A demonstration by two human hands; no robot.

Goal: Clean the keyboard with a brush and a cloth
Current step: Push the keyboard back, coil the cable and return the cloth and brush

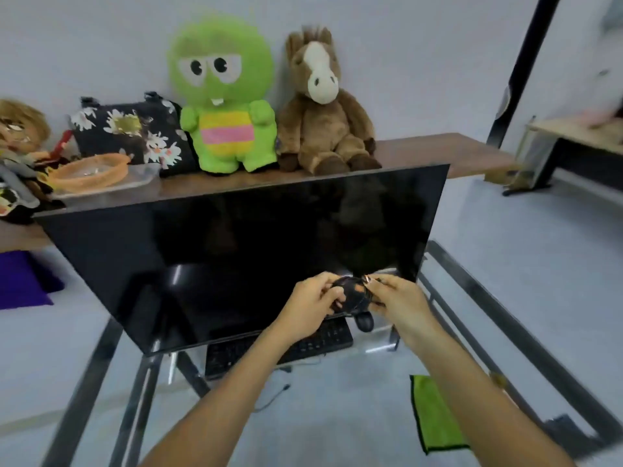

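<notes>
A black keyboard [232,355] lies on the glass table just in front of a big dark monitor [236,244], partly hidden by my left forearm. A green cloth [436,414] lies flat on the glass at the lower right. My left hand [312,299] and my right hand [399,298] meet above the keyboard's right end. Together they grip a small dark object [354,293] with orange marks. It is too blurred to name. I see no brush that I can identify.
A black mouse [365,322] sits right of the keyboard, under my hands. Behind the monitor a wooden shelf [438,150] carries a green plush toy [224,106], a brown plush horse [323,109], a flowered bag [131,129] and a tray with an orange bowl [91,173]. The table's metal frame [499,315] runs along the right.
</notes>
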